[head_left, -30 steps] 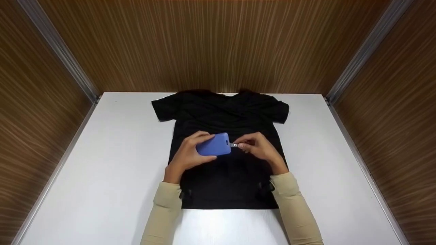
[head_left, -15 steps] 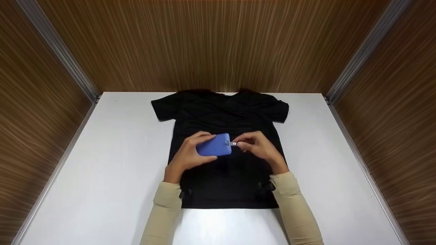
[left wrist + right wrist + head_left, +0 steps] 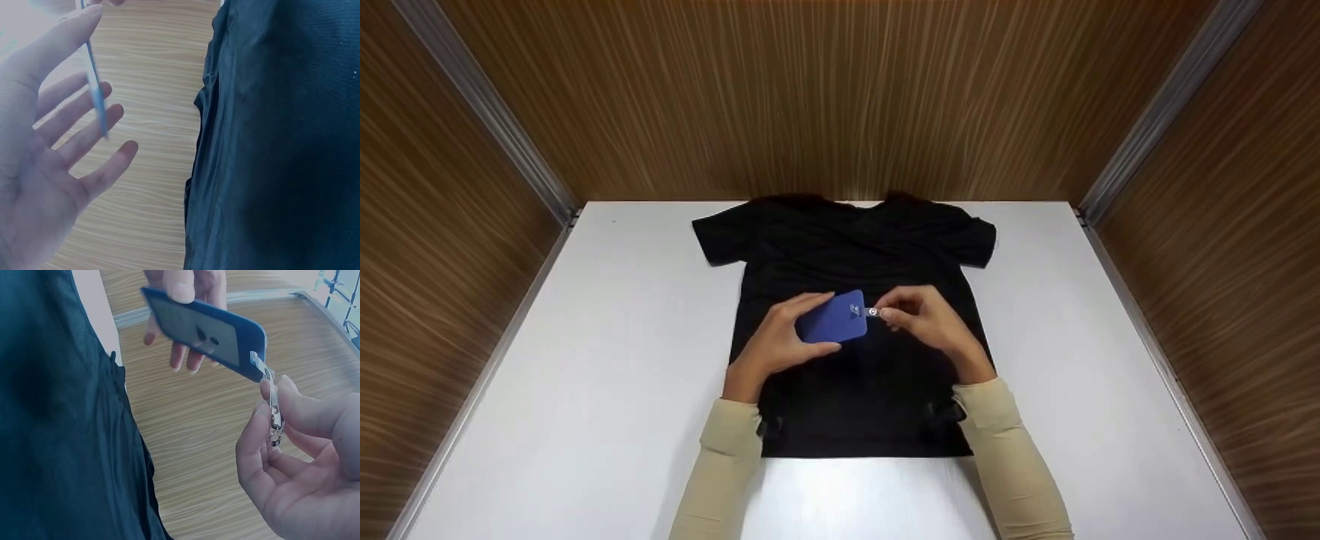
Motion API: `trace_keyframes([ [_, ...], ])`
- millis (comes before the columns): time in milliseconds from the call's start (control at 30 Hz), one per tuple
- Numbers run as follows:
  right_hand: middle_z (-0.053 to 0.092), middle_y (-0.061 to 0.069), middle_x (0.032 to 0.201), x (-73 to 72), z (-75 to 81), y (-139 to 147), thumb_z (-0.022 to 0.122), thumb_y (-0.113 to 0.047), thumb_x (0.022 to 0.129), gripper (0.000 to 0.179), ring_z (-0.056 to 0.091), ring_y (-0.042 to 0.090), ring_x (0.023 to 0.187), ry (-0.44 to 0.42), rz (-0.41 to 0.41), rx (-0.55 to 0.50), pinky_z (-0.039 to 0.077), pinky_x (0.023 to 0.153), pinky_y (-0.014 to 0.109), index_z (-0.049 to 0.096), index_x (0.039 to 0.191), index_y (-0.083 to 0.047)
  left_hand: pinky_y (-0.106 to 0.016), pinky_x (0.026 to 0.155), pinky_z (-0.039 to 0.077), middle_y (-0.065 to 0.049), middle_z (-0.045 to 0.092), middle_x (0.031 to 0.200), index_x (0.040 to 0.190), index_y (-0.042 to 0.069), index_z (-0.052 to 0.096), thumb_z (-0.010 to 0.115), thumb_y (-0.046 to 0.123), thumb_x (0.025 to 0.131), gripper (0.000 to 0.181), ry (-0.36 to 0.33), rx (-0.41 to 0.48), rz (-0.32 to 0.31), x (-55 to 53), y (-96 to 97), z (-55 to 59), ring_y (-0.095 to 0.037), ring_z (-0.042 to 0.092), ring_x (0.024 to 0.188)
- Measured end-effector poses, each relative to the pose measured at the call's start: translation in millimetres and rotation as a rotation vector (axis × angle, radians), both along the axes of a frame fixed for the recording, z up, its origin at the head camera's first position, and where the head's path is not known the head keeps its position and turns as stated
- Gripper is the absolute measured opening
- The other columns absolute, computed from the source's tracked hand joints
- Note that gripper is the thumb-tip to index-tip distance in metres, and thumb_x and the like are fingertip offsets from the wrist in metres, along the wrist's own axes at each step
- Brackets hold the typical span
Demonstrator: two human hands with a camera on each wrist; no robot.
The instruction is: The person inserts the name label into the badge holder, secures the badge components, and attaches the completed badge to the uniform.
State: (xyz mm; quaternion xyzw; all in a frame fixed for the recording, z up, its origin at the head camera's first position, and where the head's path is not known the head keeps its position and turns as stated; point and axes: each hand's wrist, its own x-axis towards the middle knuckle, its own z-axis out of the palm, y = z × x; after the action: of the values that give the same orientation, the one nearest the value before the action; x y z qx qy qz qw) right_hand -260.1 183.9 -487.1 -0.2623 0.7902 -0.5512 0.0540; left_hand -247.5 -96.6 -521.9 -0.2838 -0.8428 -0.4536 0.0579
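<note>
Nearest the body, pale sleeves (image 3: 720, 457) cover both forearms, ending just behind the wrists. Ahead of its cuff, the left hand (image 3: 772, 341) holds a blue badge holder (image 3: 836, 319) by its long edges, the thumb on the nearer edge and fingers on the farther; the left wrist view shows the other fingers spread apart. The holder juts from this hand toward the right hand (image 3: 936, 322), which pinches a metal clip (image 3: 274, 402) between thumb and fingertips. From those fingertips, the clip's strap (image 3: 856, 310) reaches the slotted end of the holder, while small metal links (image 3: 275, 437) hang at its other end. Beneath both hands a black T-shirt (image 3: 870, 405) lies spread on the white surface (image 3: 585, 360), its sleeves and neckline beyond the fingers. Farthest from the hands stands a brown wood-grain panel (image 3: 840, 97).
</note>
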Motion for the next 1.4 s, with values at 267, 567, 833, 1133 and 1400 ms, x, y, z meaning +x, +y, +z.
trace_keyframes([
  [267,0.069,0.022,0.091,5.8,5.3,-8.3,0.064,0.0,0.099,0.014,0.062,0.009,0.071,-0.009,-0.006,-0.029,0.056,0.068,0.022,0.072,0.101,0.011,-0.047,0.11,0.05,-0.012,0.06,0.148,0.153,0.011,0.051,0.089,0.03,0.082,0.083,-0.071,-0.044,-0.023,1.4,5.2,-1.6,-0.026,0.061,0.129],
  [567,0.067,0.029,0.092,8.0,5.9,-13.4,0.064,-0.002,0.099,0.015,0.061,0.007,0.072,-0.004,0.004,-0.023,0.055,0.068,0.021,0.072,0.101,0.011,-0.045,0.114,0.047,-0.011,0.058,0.151,0.152,0.01,0.052,0.088,0.028,0.083,0.08,-0.067,-0.047,-0.074,0.6,8.5,-3.3,-0.026,0.059,0.135],
  [833,0.069,0.029,0.093,8.3,4.0,-14.2,0.065,-0.003,0.099,0.014,0.061,0.006,0.071,0.022,0.014,-0.003,0.055,0.068,0.021,0.072,0.101,0.009,-0.045,0.118,0.043,-0.01,0.058,0.152,0.15,0.011,0.054,0.088,0.03,0.083,0.078,-0.036,-0.062,-0.085,1.1,8.7,-3.8,-0.027,0.056,0.139],
  [1133,0.07,0.021,0.09,10.5,5.0,-17.5,0.066,-0.003,0.099,0.012,0.061,0.008,0.071,0.027,0.002,0.044,0.055,0.067,0.021,0.074,0.099,0.006,-0.045,0.118,0.043,-0.012,0.06,0.148,0.148,0.009,0.056,0.07,0.02,0.099,0.052,-0.02,-0.023,-0.068,2.4,6.0,1.1,-0.028,0.056,0.139],
  [1400,0.071,0.027,0.094,12.4,4.0,-22.9,0.066,-0.002,0.098,0.014,0.065,0.026,0.072,0.033,0.007,0.059,0.058,0.068,0.03,0.074,0.102,0.009,-0.045,0.115,0.046,-0.011,0.061,0.146,0.146,0.006,0.058,0.059,0.019,0.105,0.043,0.008,0.035,-0.067,3.8,6.0,4.7,-0.027,0.058,0.137],
])
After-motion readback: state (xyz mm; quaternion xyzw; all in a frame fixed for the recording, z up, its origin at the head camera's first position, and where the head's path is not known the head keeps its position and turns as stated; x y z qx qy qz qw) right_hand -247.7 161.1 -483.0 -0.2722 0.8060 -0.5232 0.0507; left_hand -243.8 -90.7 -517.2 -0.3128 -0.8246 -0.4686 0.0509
